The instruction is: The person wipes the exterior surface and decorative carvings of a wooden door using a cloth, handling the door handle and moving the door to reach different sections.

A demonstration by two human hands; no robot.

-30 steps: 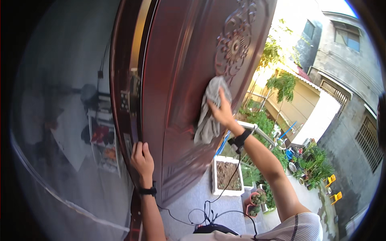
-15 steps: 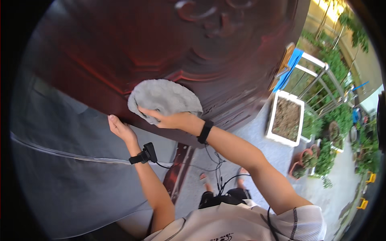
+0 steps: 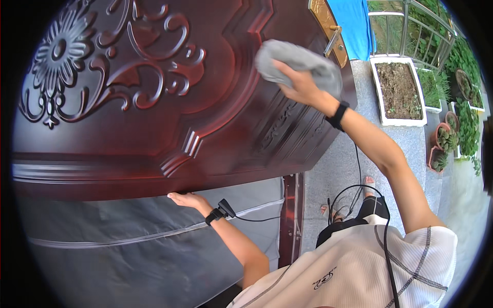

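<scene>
A dark red carved door (image 3: pixel 226 154) fills the upper part of the view, with a raised flower and scroll pattern at its left. My right hand (image 3: pixel 303 87) is closed on a fluffy grey cloth (image 3: pixel 295 59), pressing it to the panel near the brass-coloured handle (image 3: pixel 334 41). The cloth is bunched and slightly blurred. At the door's lower edge, my left hand (image 3: pixel 190 200) grips the rim; some of its fingers are hidden there. Both wrists wear black straps, and a small black device with a cable sits on the left one.
Grey sheeting with a pale seam (image 3: pixel 154 238) hangs below the door, beside a red frame post (image 3: pixel 291 215). To the right are a blue cloth (image 3: pixel 352 25), metal railings (image 3: pixel 405 23), a white soil planter (image 3: pixel 398 92) and potted plants (image 3: pixel 442 141). Black cables (image 3: pixel 354 197) hang near my feet.
My right hand has carried the cloth up and right across the panel, toward the handle. My left hand now meets the door's edge further along. The view has shifted, showing more carving.
</scene>
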